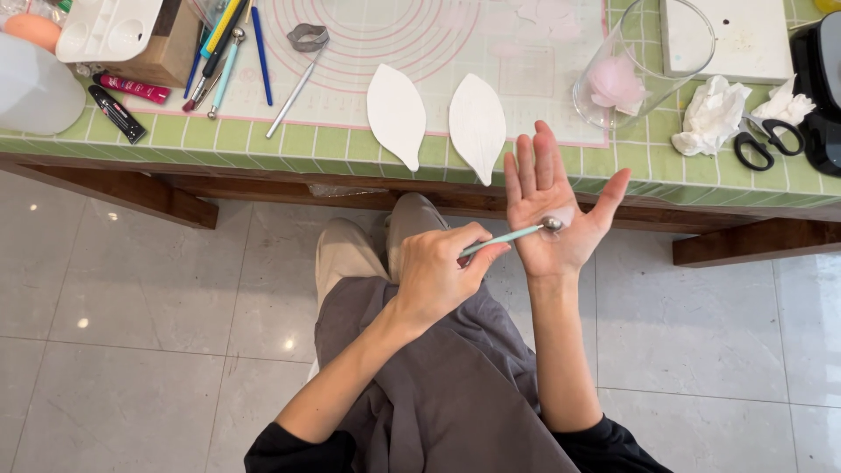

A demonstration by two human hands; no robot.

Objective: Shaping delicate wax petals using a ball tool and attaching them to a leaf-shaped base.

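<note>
Ball tool (517, 233) on open palm (554, 210), off table edge (350, 166)

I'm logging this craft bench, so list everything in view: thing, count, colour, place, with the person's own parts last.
leaf-shaped cutouts: 2, white, side by side at the mat's near edge
mat: 1, pale with pink rings, on the green checked table
glass jar: 1, clear, tipped, pink tuft inside
scissors: 1, black, right, beside crumpled white tissues
palette: 1, white, top left on a wooden box
tubes: 2, pink and black, left edge
loose tools: several, mixed colours, on the mat's left
ball tool: 1, teal handle, metal tip on the palm
left hand: grips the tool
right hand: open, palm up
</note>
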